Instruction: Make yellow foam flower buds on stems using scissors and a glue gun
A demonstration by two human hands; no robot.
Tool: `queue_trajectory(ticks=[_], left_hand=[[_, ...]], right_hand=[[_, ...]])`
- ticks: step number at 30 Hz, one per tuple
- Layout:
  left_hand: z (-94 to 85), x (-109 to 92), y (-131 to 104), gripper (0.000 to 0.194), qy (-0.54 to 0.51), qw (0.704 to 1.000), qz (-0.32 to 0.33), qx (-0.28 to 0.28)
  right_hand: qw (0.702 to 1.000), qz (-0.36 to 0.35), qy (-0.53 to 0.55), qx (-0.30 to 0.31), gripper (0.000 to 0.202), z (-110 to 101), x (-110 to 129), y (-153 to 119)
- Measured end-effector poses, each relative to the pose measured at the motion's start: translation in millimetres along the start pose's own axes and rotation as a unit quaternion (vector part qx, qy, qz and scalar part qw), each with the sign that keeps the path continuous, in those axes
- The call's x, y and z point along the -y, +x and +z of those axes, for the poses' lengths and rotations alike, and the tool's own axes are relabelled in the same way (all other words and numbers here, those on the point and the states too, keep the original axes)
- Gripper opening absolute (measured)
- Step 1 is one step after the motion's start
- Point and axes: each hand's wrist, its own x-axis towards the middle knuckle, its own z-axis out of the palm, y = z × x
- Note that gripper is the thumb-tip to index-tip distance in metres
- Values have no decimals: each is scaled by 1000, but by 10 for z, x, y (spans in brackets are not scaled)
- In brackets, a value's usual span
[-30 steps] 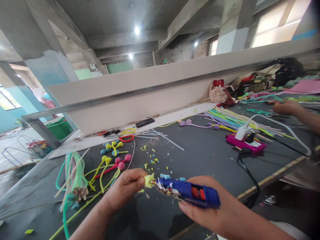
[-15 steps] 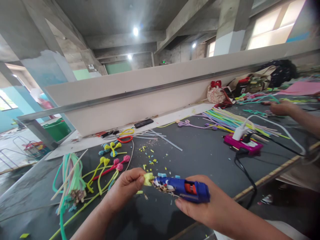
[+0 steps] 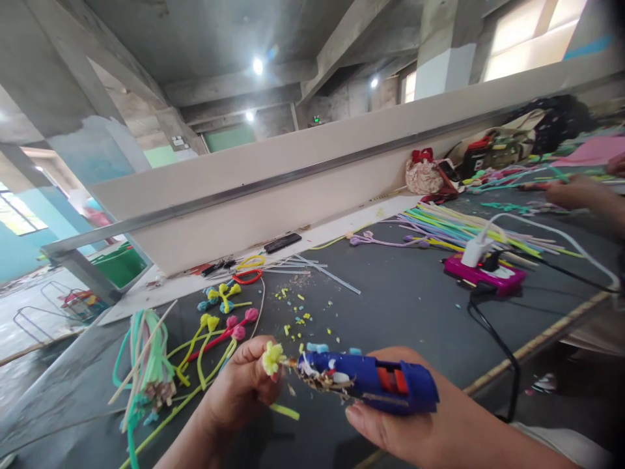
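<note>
My left hand [image 3: 244, 387] pinches a small yellow fuzzy flower-like piece [image 3: 273, 357], with a yellow stem end [image 3: 284, 412] showing below the fingers. In my right hand [image 3: 407, 417] is a blue hot glue gun [image 3: 364, 378], its front crusted with dried glue and scraps, a red part visible in its top opening. The gun's tip points left and is right by the yellow piece; I cannot tell whether they touch. Just left of my left hand lie yellow stems with knobbed ends [image 3: 209, 322] and a red stem with pink balls [image 3: 237, 331].
A bundle of green and pale stems [image 3: 149, 358] lies at left. A magenta power strip [image 3: 483, 275] with plugs and cables is at right, near loose coloured stems [image 3: 454, 225]. A black phone [image 3: 283, 243] lies at the back. Another person's hand [image 3: 576, 193] works at far right.
The yellow piece has turned in my left hand, and its fluffy face now shows. The glue gun is slightly nearer and lower right. The whole view has shifted a little.
</note>
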Motion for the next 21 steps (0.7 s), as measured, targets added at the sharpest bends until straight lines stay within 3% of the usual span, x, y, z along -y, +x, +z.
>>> queue_trajectory(ticks=[9,14,21], left_hand=[[20,-20,-9,37,64,998,15,-6],[-7,-40,-4,37,90,996,15,-12],[-35,-77,-4,31,166,986,14,-3]], right_hand=[[1000,-2,-10,-22,30,36,-4,-12],[999,-35,-10,28,18,-102,85,40],[998,-48,-36,0,7,-73,81,12]])
